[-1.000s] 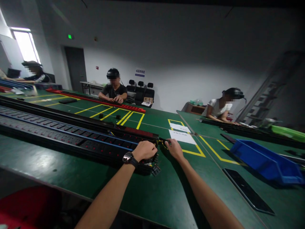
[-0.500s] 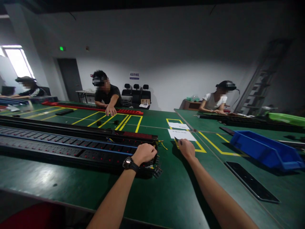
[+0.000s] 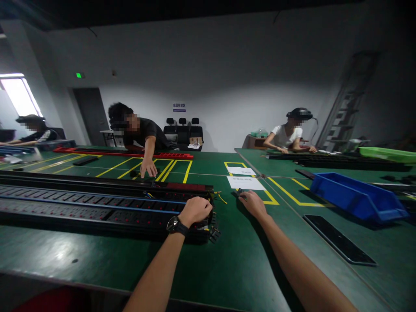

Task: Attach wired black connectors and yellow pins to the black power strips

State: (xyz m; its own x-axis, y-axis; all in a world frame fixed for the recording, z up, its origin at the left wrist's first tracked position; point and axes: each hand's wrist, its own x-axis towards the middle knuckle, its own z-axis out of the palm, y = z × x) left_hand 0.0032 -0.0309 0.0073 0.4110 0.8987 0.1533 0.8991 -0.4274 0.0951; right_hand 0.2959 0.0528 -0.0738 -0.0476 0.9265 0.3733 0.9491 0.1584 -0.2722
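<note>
Long black socket strips (image 3: 136, 219) with rows of outlets and small red dots lie side by side on the green table (image 3: 234, 268). My left hand (image 3: 196, 210), a watch on its wrist, is curled over the right end of the nearer strip; its fingertips are partly hidden. Beyond that end, yellow wires (image 3: 222, 198) stick out, and a black connector (image 3: 214, 234) hangs at the near corner. To the right, my right hand (image 3: 252, 203) pinches a small black part (image 3: 239, 191) just above the table, beside a white paper label (image 3: 246, 183).
A blue bin (image 3: 355, 195) stands at the right, with a phone (image 3: 339, 240) lying nearer. Across the table a co-worker's hand (image 3: 148, 168) reaches toward small black pieces. Another person (image 3: 287, 136) sits at the far right behind black strips (image 3: 351, 163). Yellow tape (image 3: 186, 171) marks the table.
The small black part in my right hand has turned and shows more clearly. My left hand stays on the strip end. The co-worker opposite leans in, hand moved closer. The view has shifted slightly.
</note>
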